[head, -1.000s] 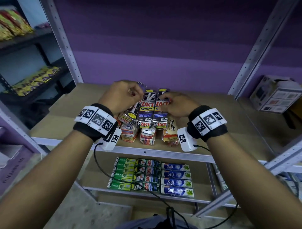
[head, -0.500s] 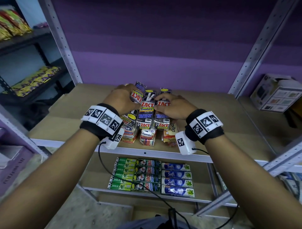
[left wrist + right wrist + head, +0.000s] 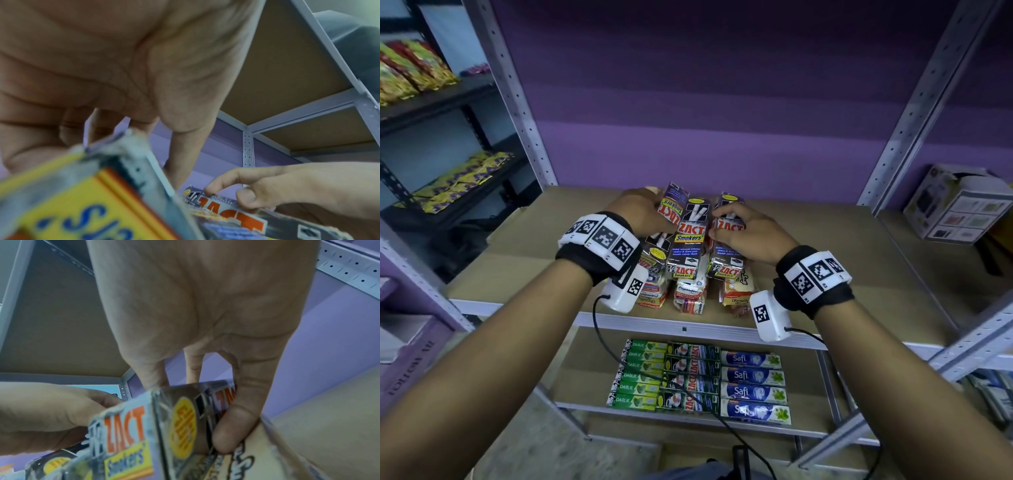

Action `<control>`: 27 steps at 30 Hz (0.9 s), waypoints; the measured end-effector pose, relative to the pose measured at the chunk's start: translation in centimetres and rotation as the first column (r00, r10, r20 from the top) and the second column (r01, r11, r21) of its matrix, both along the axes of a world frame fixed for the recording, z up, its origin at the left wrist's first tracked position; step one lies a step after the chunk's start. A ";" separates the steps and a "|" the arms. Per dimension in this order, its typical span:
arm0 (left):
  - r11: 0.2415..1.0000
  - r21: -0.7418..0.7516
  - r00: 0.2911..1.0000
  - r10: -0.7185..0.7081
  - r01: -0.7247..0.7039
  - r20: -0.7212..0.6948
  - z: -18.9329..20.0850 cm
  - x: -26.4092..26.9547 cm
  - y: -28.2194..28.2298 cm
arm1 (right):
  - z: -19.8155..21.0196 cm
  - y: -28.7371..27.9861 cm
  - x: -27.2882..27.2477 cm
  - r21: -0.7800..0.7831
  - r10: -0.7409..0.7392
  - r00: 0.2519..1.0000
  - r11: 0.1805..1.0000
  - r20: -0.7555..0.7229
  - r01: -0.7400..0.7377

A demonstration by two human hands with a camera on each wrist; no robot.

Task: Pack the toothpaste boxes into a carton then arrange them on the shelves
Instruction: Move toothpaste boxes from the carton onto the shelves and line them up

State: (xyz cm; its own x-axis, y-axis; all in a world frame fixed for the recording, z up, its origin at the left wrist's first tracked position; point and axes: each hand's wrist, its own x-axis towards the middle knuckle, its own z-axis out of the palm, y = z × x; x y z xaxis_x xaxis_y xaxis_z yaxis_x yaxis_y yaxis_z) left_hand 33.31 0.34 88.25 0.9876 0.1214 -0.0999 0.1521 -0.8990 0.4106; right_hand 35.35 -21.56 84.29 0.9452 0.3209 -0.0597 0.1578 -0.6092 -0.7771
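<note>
Hands working mid-shelf (image 3: 825, 274): left hand (image 3: 635, 214) grips a tilted Zact box (image 3: 671, 205) above the stack, right hand (image 3: 746, 229) pinches the rightmost Zact box (image 3: 726, 250), long axes running front-to-back.

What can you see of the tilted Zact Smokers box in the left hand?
The tilted Zact Smokers box is printed cardboard, dark with a red-orange logo on white and a yellow Smokers label. It leans lifted at the left of the stack on the upper shelf, lettering upside down in the head view. The left hand grips it; its right edge meets the middle Zact box. Its far end is hidden.
</note>
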 end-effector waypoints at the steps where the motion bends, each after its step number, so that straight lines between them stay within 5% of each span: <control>1: 1.000 0.003 1.000 -0.003 0.003 -0.016 -0.1 0.0 -0.1 | 0.0 0.0 -0.1 0.007 -0.003 1.000 1.000 0.000 0.003; 11: 0.990 0.138 0.998 -0.046 0.041 0.036 -0.8 -0.4 -0.8 | -0.4 0.0 -0.6 0.043 -0.032 0.999 0.999 0.029 0.031; 27: 0.995 -0.096 0.993 0.006 0.005 0.118 0.8 -0.6 0.1 | -0.6 -0.3 -0.5 0.170 -0.054 0.998 0.984 0.014 0.051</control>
